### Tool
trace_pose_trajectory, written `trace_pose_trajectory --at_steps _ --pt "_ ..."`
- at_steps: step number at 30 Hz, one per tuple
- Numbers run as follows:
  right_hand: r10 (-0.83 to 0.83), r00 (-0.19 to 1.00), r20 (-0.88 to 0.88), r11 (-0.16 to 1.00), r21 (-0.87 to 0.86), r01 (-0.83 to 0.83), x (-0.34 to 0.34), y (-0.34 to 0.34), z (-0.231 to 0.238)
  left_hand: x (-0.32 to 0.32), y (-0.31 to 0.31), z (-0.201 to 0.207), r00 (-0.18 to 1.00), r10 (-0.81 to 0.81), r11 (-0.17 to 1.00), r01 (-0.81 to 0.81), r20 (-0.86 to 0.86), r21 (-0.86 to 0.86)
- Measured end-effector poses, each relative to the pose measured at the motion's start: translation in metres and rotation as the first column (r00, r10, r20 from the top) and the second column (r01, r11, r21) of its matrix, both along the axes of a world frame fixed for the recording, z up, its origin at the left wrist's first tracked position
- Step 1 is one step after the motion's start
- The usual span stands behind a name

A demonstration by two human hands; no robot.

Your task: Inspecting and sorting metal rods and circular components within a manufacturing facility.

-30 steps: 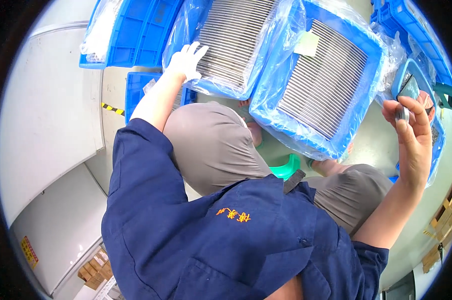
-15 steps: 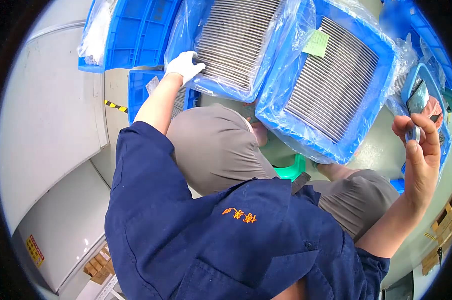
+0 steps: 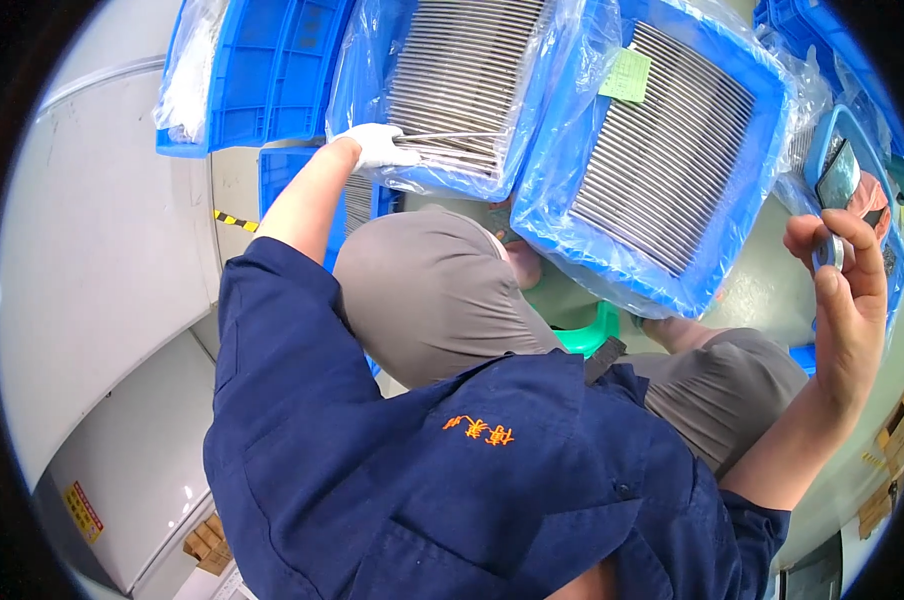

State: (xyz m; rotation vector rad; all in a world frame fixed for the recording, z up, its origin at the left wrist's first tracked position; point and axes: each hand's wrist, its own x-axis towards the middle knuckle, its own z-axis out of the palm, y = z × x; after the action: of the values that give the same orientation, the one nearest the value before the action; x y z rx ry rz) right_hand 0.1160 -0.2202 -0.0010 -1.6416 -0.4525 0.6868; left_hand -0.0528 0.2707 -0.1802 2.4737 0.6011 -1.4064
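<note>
My left hand (image 3: 377, 146), in a white glove, is closed on the ends of a few thin metal rods (image 3: 452, 136) at the near left corner of a plastic-lined blue crate (image 3: 370, 62). The held rods lie slightly askew over the rows of similar rods (image 3: 467, 60) in that crate. At the far right, my bare right hand (image 3: 852, 290) is raised, pinching a small round metal piece (image 3: 829, 251) between thumb and fingers. Whether that piece has a hole through it cannot be made out.
A second lined blue crate (image 3: 700, 292) holds more rods (image 3: 662, 150) and a green paper slip (image 3: 625, 75). Blue crates (image 3: 262, 75) stand at the left. Beyond my right hand is a light-blue basket (image 3: 897, 260) with a glossy dark-edged flat object (image 3: 840, 176). A green stool (image 3: 594, 332) shows between my legs.
My left hand has moved slightly down and right and closed on rods, whose ends have lifted out of line. My right hand keeps its pinch on the round piece.
</note>
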Motion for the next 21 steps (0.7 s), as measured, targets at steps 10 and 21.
trace_pose_trajectory --at_steps 10,21 --pt "0.002 1.000 -0.026 1.000 0.005 -0.002 -0.003 0.000 0.004 0.016 -0.034 0.041 0.926 -0.349 0.931 0.360 -0.143 0.058" --pt "-0.016 0.995 -0.100 1.000 0.020 0.019 -0.012 0.005 0.002 0.017 -0.024 -0.019 0.711 -0.552 0.807 0.325 0.436 0.493"
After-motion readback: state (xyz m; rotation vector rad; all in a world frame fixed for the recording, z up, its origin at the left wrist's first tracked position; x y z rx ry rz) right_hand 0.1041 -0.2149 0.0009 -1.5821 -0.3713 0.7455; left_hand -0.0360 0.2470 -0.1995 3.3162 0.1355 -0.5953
